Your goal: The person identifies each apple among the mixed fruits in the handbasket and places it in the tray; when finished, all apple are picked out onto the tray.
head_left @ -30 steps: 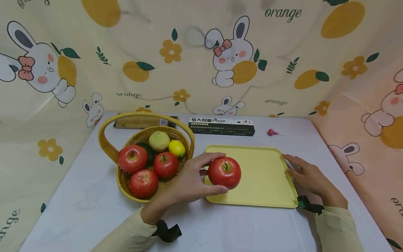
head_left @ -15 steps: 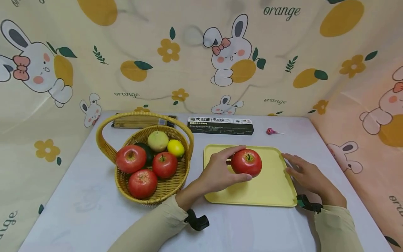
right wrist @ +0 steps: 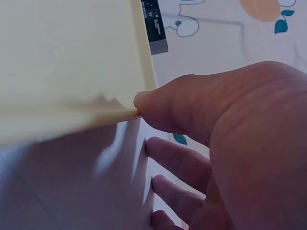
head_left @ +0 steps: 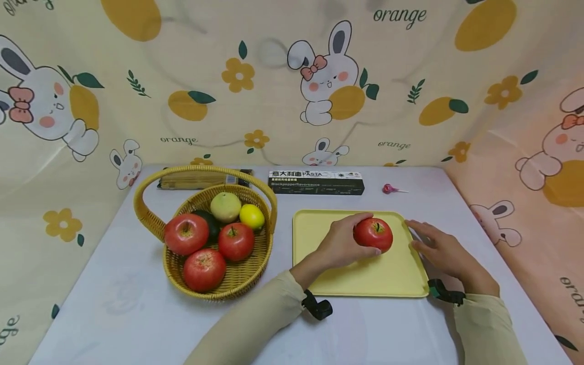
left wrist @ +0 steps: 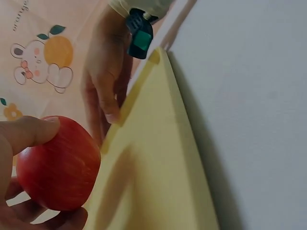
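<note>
Head: box (head_left: 316,183) reads "PASTA", "Blackpepperflavorsauce"; left hand (head_left: 344,244) clamped on apple (head_left: 376,234), right hand (head_left: 442,249) loosely touching tray (head_left: 392,276)

Left hand (left wrist: 6,158) around a red apple (left wrist: 62,167)

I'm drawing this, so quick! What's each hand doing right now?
Left hand: holding a red apple.
Right hand: open, at the edge of the yellow tray.

From here I see a round red apple (head_left: 373,235) with a yellowish-flecked top, a rectangular yellow tray (head_left: 388,274), a golden woven basket (head_left: 251,266) and a cream backdrop (head_left: 274,111) printed with white rabbits (head_left: 337,66).
</note>
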Demonstrator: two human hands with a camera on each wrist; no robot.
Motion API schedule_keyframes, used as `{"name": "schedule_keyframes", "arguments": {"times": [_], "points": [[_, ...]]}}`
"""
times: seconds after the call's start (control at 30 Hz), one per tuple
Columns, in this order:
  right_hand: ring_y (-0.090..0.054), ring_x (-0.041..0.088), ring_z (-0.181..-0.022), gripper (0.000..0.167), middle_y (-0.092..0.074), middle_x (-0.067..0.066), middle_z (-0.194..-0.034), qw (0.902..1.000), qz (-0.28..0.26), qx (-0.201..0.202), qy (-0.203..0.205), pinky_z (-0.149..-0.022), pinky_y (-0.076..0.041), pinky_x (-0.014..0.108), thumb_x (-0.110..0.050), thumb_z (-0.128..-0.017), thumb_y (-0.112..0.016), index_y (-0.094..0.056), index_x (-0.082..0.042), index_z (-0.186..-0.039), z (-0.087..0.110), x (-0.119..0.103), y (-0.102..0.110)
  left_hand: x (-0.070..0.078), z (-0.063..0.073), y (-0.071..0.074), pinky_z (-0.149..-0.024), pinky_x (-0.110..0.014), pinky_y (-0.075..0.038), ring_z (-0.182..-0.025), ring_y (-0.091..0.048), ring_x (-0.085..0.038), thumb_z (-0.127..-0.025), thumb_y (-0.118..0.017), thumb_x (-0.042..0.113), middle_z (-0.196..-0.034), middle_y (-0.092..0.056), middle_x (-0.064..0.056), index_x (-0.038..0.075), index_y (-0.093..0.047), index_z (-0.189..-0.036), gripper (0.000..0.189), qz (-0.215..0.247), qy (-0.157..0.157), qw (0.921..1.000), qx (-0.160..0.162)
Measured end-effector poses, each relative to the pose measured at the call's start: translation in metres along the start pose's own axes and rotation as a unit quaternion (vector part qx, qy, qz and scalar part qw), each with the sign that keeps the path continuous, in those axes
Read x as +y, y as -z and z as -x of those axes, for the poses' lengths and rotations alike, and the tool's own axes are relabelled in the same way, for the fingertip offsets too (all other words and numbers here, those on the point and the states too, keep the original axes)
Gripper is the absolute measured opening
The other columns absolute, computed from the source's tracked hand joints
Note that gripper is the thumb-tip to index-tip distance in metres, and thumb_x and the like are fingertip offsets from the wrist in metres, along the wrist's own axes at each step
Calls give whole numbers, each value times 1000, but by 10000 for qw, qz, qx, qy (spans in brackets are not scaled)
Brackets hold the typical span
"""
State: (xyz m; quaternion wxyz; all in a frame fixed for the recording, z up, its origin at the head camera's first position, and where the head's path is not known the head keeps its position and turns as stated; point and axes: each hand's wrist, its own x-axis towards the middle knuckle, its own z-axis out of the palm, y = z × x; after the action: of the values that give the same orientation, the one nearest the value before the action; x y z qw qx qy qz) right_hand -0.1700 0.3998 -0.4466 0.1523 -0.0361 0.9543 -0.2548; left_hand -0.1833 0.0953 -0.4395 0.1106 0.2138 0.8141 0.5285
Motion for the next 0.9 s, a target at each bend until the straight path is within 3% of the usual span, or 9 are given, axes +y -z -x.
{"name": "schedule_keyframes", "arguments": {"times": [0.2, 0.5, 0.9], "points": [[-23, 64, -158, 75, -28, 31, -175, 10000, 10, 6, 18, -115, -35, 82, -44, -111, -63, -31, -15, -174, 1, 0, 0, -5, -16, -15, -106, -26, -58, -131, -63, -14, -85, -96, 25, -149, -67, 4, 21, -58, -158, 82, -132, 176, 9998, -3], [-22, 65, -158, 75, -28, 32, -175, 10000, -67, -8, -11, -114, -35, 83, -43, -111, -63, -32, -16, -174, 2, -1, -3, -4, -28, -26, -109, -28, -57, -133, -62, -14, -86, -96, 27, -150, -67, 4, 26, -56, -158, 82, -244, 437, 9987, 49], [-23, 65, -158, 74, -30, 32, -174, 9999, -1, 80, 76, -114, -34, 83, -40, -111, -63, -33, -14, -173, 3, -3, 0, -6, -39, -32, -108, -29, -58, -134, -62, -15, -87, -96, 32, -152, -65, 4, 26, -52, -162, 87, -240, 370, 9990, -64]]}}
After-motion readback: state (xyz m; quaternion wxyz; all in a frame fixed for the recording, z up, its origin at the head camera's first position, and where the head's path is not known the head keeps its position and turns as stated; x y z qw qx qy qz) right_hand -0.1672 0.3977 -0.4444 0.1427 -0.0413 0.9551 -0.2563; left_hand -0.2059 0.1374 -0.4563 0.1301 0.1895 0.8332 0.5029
